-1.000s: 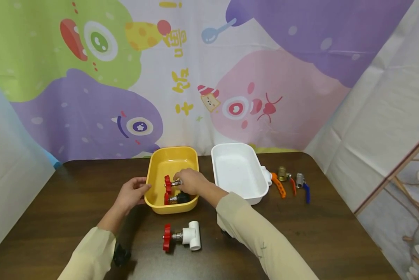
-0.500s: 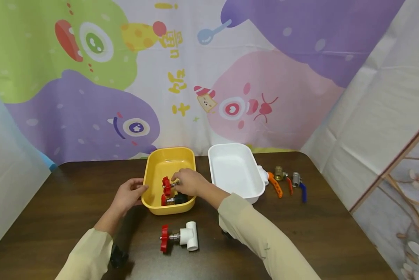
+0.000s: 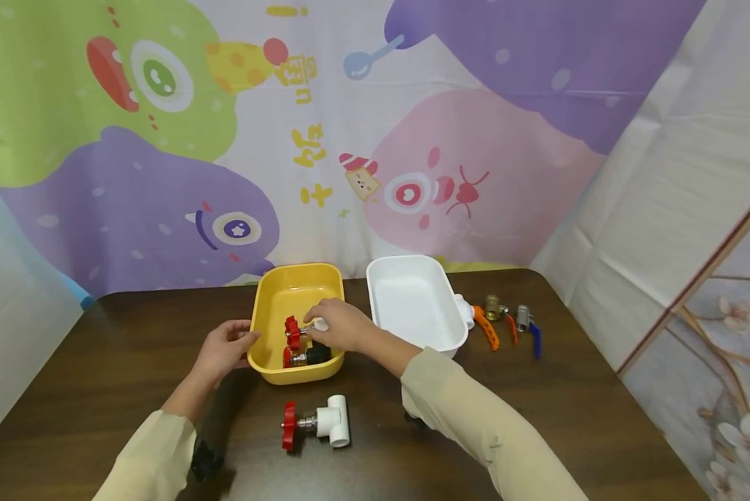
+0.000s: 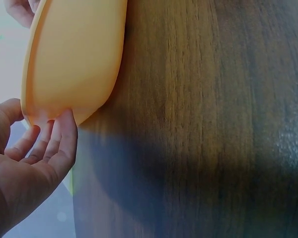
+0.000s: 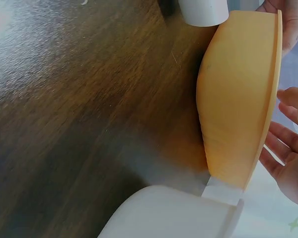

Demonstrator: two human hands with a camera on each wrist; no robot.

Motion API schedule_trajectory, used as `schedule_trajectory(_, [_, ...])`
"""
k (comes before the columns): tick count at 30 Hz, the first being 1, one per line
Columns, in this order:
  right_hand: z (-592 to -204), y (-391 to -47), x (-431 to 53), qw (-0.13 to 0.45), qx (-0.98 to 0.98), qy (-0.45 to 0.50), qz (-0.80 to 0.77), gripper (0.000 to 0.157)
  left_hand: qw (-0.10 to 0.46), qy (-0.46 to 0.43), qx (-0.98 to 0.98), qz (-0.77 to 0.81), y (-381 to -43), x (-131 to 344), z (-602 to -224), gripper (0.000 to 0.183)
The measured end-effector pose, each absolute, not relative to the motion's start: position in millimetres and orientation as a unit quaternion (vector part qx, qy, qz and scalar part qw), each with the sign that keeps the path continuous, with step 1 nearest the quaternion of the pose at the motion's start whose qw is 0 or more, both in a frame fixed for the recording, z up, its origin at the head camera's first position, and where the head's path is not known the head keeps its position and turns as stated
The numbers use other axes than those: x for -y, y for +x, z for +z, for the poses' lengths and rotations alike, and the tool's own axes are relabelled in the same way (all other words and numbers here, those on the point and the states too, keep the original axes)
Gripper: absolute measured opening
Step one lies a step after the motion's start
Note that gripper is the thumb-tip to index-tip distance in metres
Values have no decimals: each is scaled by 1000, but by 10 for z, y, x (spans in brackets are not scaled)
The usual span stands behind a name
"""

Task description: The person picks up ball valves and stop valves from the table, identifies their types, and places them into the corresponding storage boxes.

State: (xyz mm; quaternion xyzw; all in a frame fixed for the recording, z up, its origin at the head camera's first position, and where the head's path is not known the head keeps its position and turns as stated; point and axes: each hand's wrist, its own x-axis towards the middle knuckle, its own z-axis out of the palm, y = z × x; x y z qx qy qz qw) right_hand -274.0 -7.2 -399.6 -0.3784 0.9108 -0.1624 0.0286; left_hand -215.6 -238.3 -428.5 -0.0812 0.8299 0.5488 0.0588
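Right hand [image 3: 336,325] holds a valve [image 3: 305,330] crosswise, red handwheel [image 3: 292,332] leftward.

Yellow tray [image 3: 293,296]: smooth, glossy plastic; at its 3 o'clock, white tray [image 3: 412,299], likewise; at its 6 o'clock, tee [image 3: 332,422], plastic, metallic stem [image 3: 308,423]; table [image 3: 387,470]: wood-grained, slight sheen

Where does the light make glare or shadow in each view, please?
Head view: dull sheen on the table, dark shadow along the left forearm; left wrist view: broad shadow below the yellow tray, speckled glare at the right edge; right wrist view: white glare in the upper left corner.
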Motion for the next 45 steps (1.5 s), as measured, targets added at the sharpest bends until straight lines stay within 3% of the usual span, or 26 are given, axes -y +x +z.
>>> schedule_trajectory(20, [-3910,-2637,-235,14,-920,-319,-227,31,21,-91,-822,562,-2086,2445,-4219,62])
schedule_trajectory(36, [-3988,-2606,-347,24,-923,-267,-275,39,-72,-68,-856,507,-1929,2421,-4042,50])
schedule_trajectory(45, [-4033,-2595,-348,29,-926,-252,-280,44,-70,-10,-878,473,-1863,2224,-3937,47])
